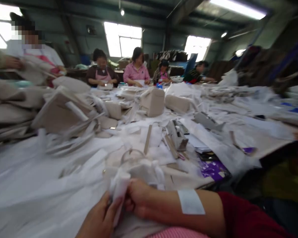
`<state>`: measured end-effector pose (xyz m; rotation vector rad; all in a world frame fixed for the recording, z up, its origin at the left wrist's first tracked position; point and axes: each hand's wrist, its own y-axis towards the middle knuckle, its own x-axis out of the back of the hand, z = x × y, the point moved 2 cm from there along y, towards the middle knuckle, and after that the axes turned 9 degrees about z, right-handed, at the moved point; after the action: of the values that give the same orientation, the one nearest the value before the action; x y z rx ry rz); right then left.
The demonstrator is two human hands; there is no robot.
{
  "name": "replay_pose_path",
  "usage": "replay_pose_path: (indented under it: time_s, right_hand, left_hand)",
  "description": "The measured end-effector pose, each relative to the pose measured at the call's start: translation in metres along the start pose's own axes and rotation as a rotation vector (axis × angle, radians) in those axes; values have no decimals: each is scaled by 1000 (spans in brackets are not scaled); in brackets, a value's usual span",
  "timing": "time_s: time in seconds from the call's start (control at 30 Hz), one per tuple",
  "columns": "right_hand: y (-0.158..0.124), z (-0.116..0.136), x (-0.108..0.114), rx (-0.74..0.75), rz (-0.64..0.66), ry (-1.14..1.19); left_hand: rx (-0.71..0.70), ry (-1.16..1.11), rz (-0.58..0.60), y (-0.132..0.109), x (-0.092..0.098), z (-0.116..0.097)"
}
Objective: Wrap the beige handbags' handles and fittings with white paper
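At the bottom centre, my left hand (100, 215) has its fingers and thumb closed around a rolled white piece (120, 185). Against the right side of that piece, my right hand (139, 196) is curled into a pinch; what lies between its fingertips is hidden. Just beyond both hands lies a beige bag-like item (114, 158) with a curved handle, partly covered by white wrapping (144, 170). A pale patch sits on my right forearm.
White sheeting (27, 185) covers the table. Beige bag pieces (62, 112) are piled at the left. A grey metal tape dispenser (176, 134) stands right of centre, near purple packaging (213, 170). Several people work along the far side.
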<state>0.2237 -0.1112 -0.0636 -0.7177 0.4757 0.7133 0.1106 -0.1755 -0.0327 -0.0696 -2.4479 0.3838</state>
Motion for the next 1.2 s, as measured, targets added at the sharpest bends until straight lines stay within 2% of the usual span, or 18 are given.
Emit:
replay_pose_path:
  time_s: [0.03, 0.13, 0.27, 0.4, 0.57, 0.67, 0.77, 0.9, 0.97, 1.13, 1.2]
  right_hand:
    - [0, -7, -2, -70, 17, 35]
    - [-3, -11, -3, -60, 2, 93]
    - [-10, -8, -4, -69, 19, 41]
    - [-27, 4, -5, -55, -46, -128]
    - [-48, 31, -4, 10, -141, -446]
    - [-46, 36, -4, 75, -104, -504]
    - [-38, 30, 1, 101, -78, -481]
    - [-34, 27, 8, 127, -22, -527]
    - [-36, 35, 11, 181, 77, -712]
    - [-38, 70, 15, 598, 406, -1586]
    - [-34, 77, 15, 645, 479, -1806]
  left_hand:
    - [4, -87, 78, -3, -2, 2]
    - [88, -374, 197, -8, -6, 2]
    - [113, -501, 203, -10, -7, -1]
    - [70, -422, 178, -14, -5, 2]
    - [28, -117, 101, -17, -1, 4]
    - [16, 25, 73, -19, -1, 3]
    - [-15, 110, 73, -22, -2, 1]
    - [-50, 103, 101, -26, 0, 2]
    - [-36, 3, 148, -25, 3, 3]
    - [26, -365, 343, -20, 9, 2]
    - [37, -405, 359, -20, 9, -1]
